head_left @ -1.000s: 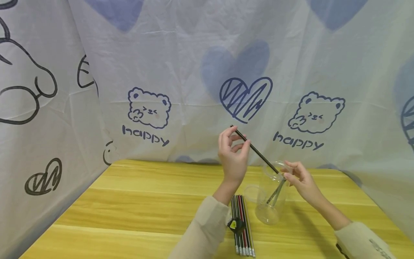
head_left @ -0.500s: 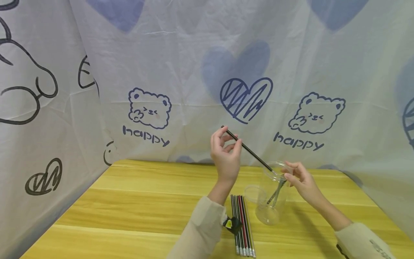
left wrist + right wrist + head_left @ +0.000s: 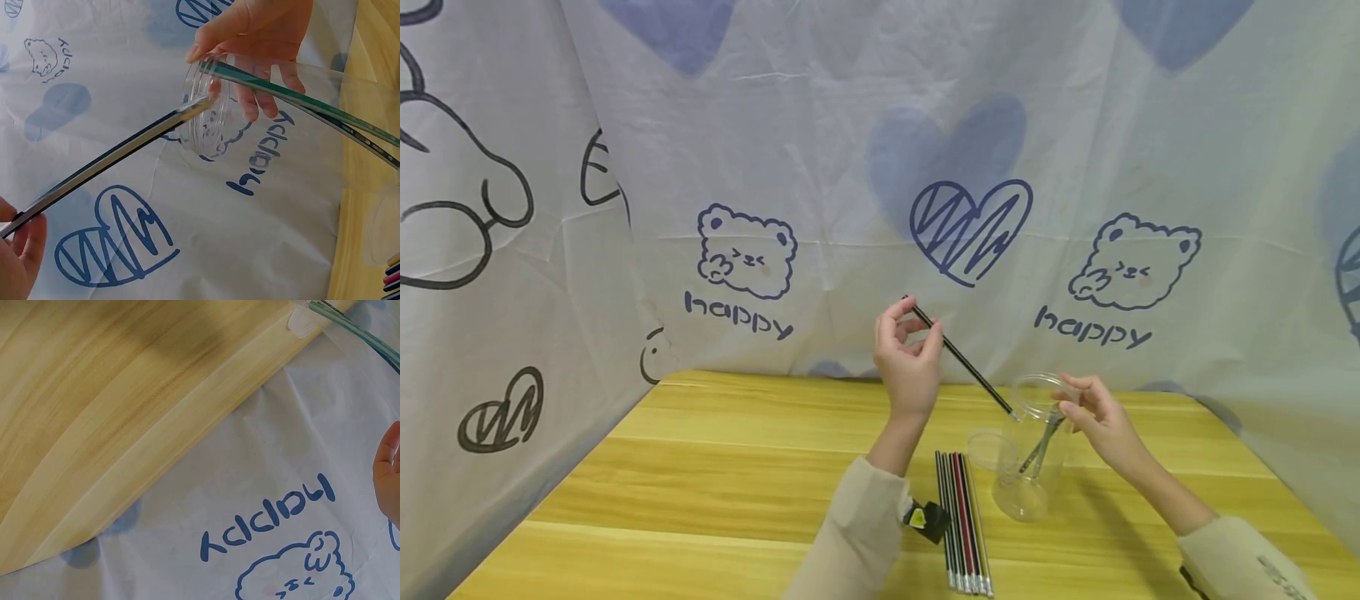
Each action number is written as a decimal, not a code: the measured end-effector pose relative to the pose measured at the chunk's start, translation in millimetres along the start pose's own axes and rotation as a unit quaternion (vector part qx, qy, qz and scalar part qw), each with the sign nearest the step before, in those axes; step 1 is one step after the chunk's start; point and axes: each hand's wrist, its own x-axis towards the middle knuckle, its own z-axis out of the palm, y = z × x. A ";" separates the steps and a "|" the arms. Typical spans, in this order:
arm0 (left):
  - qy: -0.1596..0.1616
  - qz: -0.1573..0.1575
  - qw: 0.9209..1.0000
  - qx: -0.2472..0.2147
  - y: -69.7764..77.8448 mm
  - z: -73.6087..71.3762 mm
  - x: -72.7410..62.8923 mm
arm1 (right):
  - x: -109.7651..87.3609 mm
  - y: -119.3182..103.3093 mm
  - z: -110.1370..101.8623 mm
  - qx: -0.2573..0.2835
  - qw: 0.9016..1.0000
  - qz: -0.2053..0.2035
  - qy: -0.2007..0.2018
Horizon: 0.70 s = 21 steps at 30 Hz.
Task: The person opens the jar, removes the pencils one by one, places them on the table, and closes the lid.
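Observation:
In the head view my left hand [image 3: 908, 367] pinches a dark pencil [image 3: 966, 362] near its upper end. The pencil slants down to the right, with its silver lower end by the rim of a clear plastic jar [image 3: 1026, 492]. My right hand [image 3: 1097, 417] holds that jar at the rim; in the left wrist view the thumb is at the rim and other fingers show behind the wall. Inside the jar lean two pencils [image 3: 300, 100], one green and one dark. A hand is cut off at the right edge of the right wrist view; I cannot tell which.
A row of several pencils [image 3: 958, 533], mostly black with a red one, lies on the yellow wood-grain table [image 3: 700, 467]. Behind the jar lies a clear round lid [image 3: 988, 448]. A printed cloth [image 3: 850, 167] hangs behind the table.
My left hand has moved left, drawing the pencil's lower end from inside the jar mouth to the rim's left side. The right hand and jar look unmoved.

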 end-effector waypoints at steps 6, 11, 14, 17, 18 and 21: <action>-0.067 -0.065 0.995 0.029 -6.8 -8.2 -2.7 | -0.4 -0.1 0.0 0.002 1.000 0.001 -0.002; -0.107 -0.098 0.989 0.042 -12.4 -12.6 -7.0 | -1.0 -0.2 -0.1 0.002 1.000 0.001 -0.002; -0.118 -0.121 0.985 0.041 -15.0 -15.8 -9.7 | -0.9 -0.5 0.2 0.003 1.000 0.000 -0.002; -0.125 -0.153 0.980 0.037 -18.8 -19.1 -12.2 | -1.0 -0.9 0.3 0.005 1.000 -0.001 -0.002; -0.125 -0.164 0.978 0.036 -20.6 -20.3 -13.1 | -1.1 -1.1 0.4 0.005 1.000 -0.001 -0.002; -0.124 -0.188 0.974 0.035 -26.0 -23.6 -15.6 | -1.5 -1.5 0.2 0.005 1.000 0.000 -0.004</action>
